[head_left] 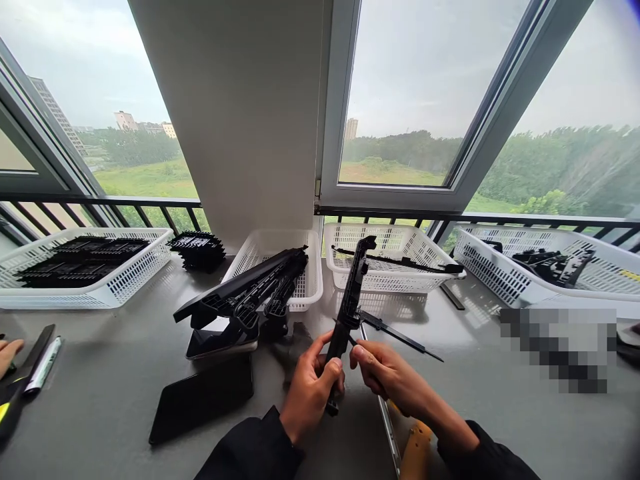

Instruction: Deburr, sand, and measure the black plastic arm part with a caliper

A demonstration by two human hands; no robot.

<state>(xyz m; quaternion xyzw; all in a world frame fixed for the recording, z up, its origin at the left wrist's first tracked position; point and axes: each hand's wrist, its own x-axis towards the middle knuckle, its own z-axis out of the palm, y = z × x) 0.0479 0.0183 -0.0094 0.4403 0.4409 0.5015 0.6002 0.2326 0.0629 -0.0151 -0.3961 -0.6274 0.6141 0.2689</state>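
Tilted upright over the grey table, a long black plastic part point(349, 307) is held by my left hand point(313, 389), whose fingers wrap round its lower end. My right hand point(387, 373) is closed at the part's right side, its fingertips pinched on a thin dark piece point(353, 341) that touches or nearly touches the part. What this thin piece is cannot be made out. Behind my right hand lies a thin black strip point(400, 335). A metal rail point(389, 437) and a yellow-orange object point(417, 448) lie under and below my right forearm.
White baskets point(120, 288) with black parts line the window side. Long black parts point(250, 293) lean on a middle basket point(314, 280). Two dark flat devices point(203, 400) lie left of my hands. A marker point(44, 365) and another person's fingers point(9, 353) show at far left.
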